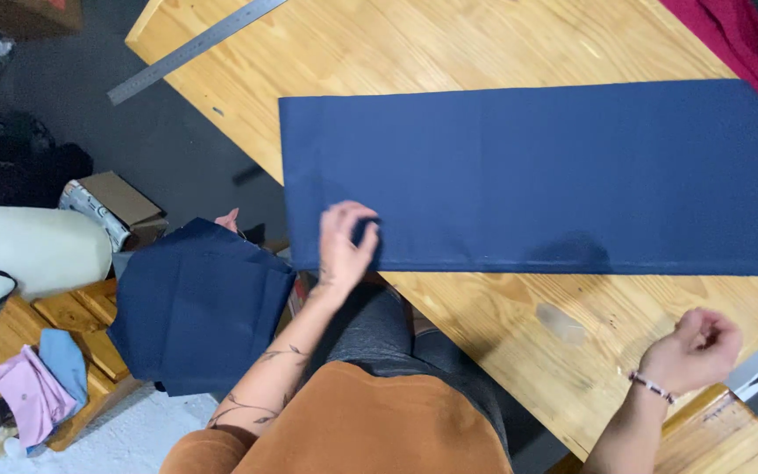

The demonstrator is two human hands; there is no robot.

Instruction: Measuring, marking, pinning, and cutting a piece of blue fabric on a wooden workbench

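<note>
A long navy blue cloth (537, 175) lies flat across the wooden table (502, 325), folded into a neat strip. My left hand (344, 241) rests on its near left corner, fingers slightly curled and pressing down on the fabric. My right hand (695, 351) hovers over the bare wood near the table's front edge, off the cloth, curled into a loose fist. A beaded bracelet sits on that wrist. Whether anything small is inside the fist is hidden.
A metal ruler (195, 48) overhangs the table's far left edge. Dark red fabric (730, 35) lies at the far right corner. Left of the table, another navy cloth piece (195, 307) drapes low, beside a wooden crate (10, 338) with pink and light blue cloths, a cardboard box (111, 206) and a white roll (28, 246).
</note>
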